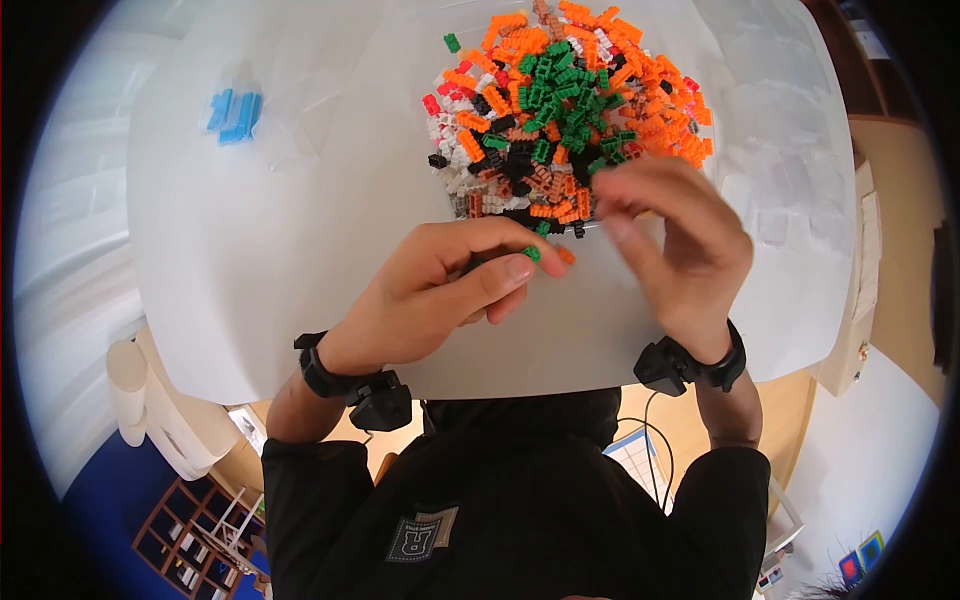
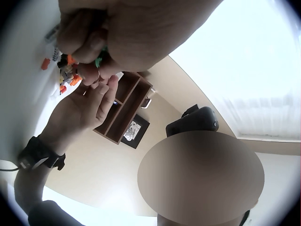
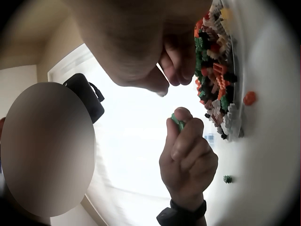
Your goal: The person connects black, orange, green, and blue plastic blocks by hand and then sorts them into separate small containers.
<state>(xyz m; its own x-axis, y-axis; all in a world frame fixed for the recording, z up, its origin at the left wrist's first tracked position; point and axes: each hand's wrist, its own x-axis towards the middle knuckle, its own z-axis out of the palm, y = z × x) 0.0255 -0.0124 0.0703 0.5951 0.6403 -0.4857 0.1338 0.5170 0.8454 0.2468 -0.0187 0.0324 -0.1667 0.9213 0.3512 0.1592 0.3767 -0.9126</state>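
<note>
My left hand [image 1: 430, 285] pinches a small green toy brick [image 1: 531, 255] between thumb and index finger; the right wrist view shows that brick [image 3: 178, 122] poking out of the grip. My right hand [image 1: 680, 235], blurred in the head view, hovers at the near right edge of a heap of small bricks [image 1: 565, 95]. Its thumb stands apart from its bent fingers, and no brick shows between them. Green bricks lie on top of the heap, among orange, white, black, brown and red ones. Near the left fingertips, a loose orange brick [image 3: 249, 98] rests on the table.
A clear tray [image 3: 239, 61] bounds the heap. Light blue pieces [image 1: 236, 116] lie at the table's far left, beside clear plastic [image 1: 295, 130]. More clear plastic packaging [image 1: 785, 150] covers the right side. One green brick [image 1: 452, 42] sits outside the heap. Both wrists wear black straps with devices.
</note>
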